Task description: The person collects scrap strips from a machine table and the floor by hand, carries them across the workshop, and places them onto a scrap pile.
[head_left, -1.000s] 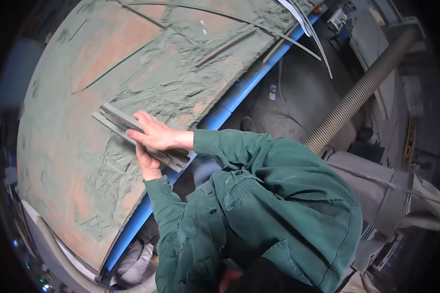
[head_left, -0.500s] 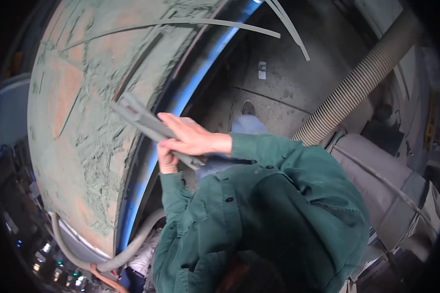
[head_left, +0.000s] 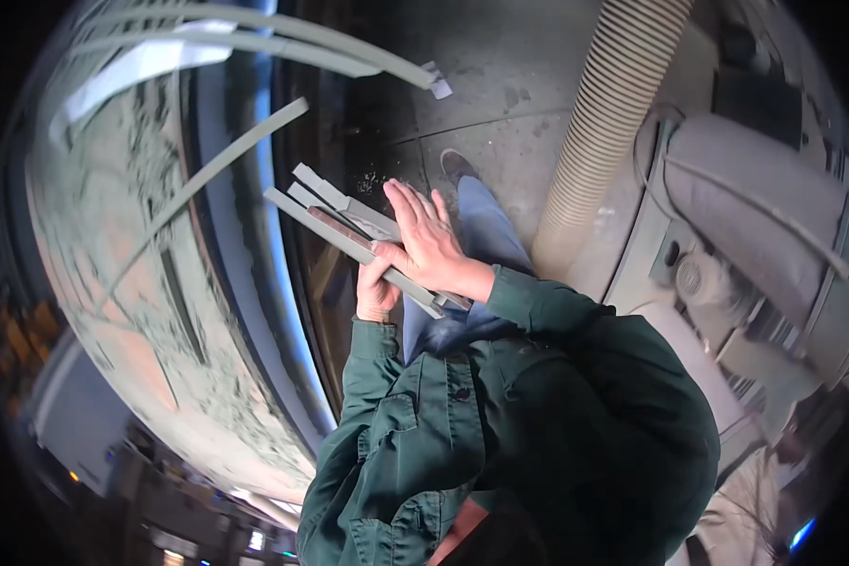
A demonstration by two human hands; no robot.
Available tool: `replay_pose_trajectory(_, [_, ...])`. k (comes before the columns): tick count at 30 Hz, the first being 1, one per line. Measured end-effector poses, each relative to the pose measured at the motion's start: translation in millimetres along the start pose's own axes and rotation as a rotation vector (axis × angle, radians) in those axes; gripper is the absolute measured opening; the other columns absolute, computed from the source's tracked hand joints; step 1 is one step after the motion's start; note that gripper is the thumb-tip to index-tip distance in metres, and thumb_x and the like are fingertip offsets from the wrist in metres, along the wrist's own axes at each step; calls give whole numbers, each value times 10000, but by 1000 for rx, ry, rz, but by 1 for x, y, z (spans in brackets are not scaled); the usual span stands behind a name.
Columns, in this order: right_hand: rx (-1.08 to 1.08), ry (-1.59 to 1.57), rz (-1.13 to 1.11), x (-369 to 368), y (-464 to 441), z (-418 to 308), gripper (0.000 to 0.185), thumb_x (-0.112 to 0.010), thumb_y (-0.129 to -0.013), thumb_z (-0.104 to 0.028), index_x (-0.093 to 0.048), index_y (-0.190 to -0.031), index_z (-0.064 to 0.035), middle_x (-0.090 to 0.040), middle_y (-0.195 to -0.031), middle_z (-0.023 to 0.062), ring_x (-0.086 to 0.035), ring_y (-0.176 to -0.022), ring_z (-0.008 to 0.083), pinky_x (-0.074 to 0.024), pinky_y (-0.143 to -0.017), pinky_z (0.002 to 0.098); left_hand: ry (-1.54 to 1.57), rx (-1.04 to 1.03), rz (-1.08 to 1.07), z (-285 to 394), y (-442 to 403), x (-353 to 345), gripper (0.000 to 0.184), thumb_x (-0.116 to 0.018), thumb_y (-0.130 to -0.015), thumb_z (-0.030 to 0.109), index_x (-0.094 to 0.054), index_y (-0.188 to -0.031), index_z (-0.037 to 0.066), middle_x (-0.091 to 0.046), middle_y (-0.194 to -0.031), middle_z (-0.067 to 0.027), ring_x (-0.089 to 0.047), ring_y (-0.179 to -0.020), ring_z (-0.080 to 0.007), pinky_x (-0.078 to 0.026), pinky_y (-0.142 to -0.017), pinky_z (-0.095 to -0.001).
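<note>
A bundle of narrow grey strips (head_left: 349,231) is held slanted in front of my body, above my legs. My left hand (head_left: 377,292) is wrapped round the bundle from below, its fingers partly hidden by the strips. My right hand (head_left: 434,241) lies with stretched fingers against the bundle's right side, its thumb near my left hand. The strips are uneven at their far end, and one between them has a brownish face. To the left is a long table (head_left: 141,321) with a green-and-orange, scuffed surface and a blue edge.
Loose long strips (head_left: 302,52) arch over the table's far end, and another strip (head_left: 226,156) crosses its edge. A thick ribbed hose (head_left: 613,113) rises from the floor (head_left: 509,104) ahead. Machinery with a grey motor (head_left: 703,278) stands at the right.
The bundle and both hands have come away from over the table edge, to its right. My view has turned, so the table sits further left. Both hands stay at the bundle.
</note>
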State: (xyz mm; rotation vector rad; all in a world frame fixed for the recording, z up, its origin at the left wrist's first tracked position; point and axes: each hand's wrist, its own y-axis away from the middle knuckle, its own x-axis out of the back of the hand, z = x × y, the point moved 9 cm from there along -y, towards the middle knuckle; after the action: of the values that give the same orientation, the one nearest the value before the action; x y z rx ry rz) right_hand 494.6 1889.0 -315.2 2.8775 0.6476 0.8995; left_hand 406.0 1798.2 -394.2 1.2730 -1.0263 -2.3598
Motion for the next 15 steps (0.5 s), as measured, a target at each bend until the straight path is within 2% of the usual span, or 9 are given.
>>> replay_pose_trajectory(1, [-36,74,-15,-3,0,12,798,-448,-846,-543,-249,-1342,49,-308,-1371,238,-297,-1272,379,-143,-1039,553,5,2,-17,-6,-11,8,440,-599,-798,103,-447,-1193,-16,-561,-1065,-102,-551,-1020,-227,-443,-921,-348])
replay_pose_trajectory(3, [-103,159,-101,-20,5,36,852,-446,-824,-585,-243,-1339,63,-310,-1367,246,-301,-1269,390,-141,-1039,560,177,117,-226,-32,-36,41,411,-582,-801,111,-473,-1170,-34,-577,-1059,-114,-557,-1018,-234,-442,-926,-352])
replay_pose_trajectory(4, [-163,50,-195,-35,9,52,868,-446,-817,-597,-237,-1339,65,-320,-1356,248,-316,-1258,392,-144,-1036,569,81,165,-10,-36,-41,40,402,-564,-796,112,-490,-1159,-45,-583,-1088,-127,-558,-1032,-241,-442,-932,-361])
replay_pose_trajectory(6, [-227,-29,-333,-41,10,70,869,-469,-811,-584,-223,-1345,56,-316,-1363,239,-315,-1258,386,-133,-1035,582,105,241,35,-50,-50,60,445,-546,-778,120,-473,-1186,-39,-571,-1132,-150,-547,-1064,-272,-431,-946,-398])
replay_pose_trajectory(7, [-162,61,-247,-36,6,75,861,-487,-806,-564,-228,-1349,52,-308,-1370,235,-303,-1270,379,-107,-1042,587,96,278,31,-53,-52,62,471,-533,-775,128,-452,-1210,-31,-557,-1155,-151,-534,-1080,-286,-419,-958,-412])
replay_pose_trajectory(8, [-123,102,-177,-33,2,84,875,-500,-793,-564,-229,-1355,50,-296,-1380,234,-299,-1278,371,-82,-1049,584,47,179,90,-51,-58,62,503,-530,-764,131,-433,-1235,-16,-546,-1172,-148,-527,-1092,-295,-409,-970,-414])
replay_pose_trajectory(9, [-137,88,-154,-30,-1,100,894,-504,-785,-574,-231,-1356,56,-282,-1384,249,-301,-1272,384,-74,-1051,583,3,164,30,-56,-68,76,599,-566,-715,162,-403,-1270,4,-506,-1227,-141,-491,-1140,-295,-384,-997,-409])
replay_pose_trajectory(12, [-122,95,-135,-12,-12,132,908,-503,-778,-587,-238,-1350,66,-274,-1381,267,-303,-1262,402,-69,-1053,581,-78,120,99,-74,-114,53,715,-598,-641,192,-374,-1298,25,-455,-1285,-132,-443,-1188,-291,-352,-1025,-408])
replay_pose_trajectory(15, [-135,-48,-63,-12,-22,175,835,-531,-776,-550,-326,-1304,63,-374,-1304,243,-405,-1164,377,-96,-1054,565,-99,173,54,-105,-170,32,730,-600,-630,196,-370,-1302,28,-447,-1293,-129,-436,-1194,-290,-346,-1030,-409])
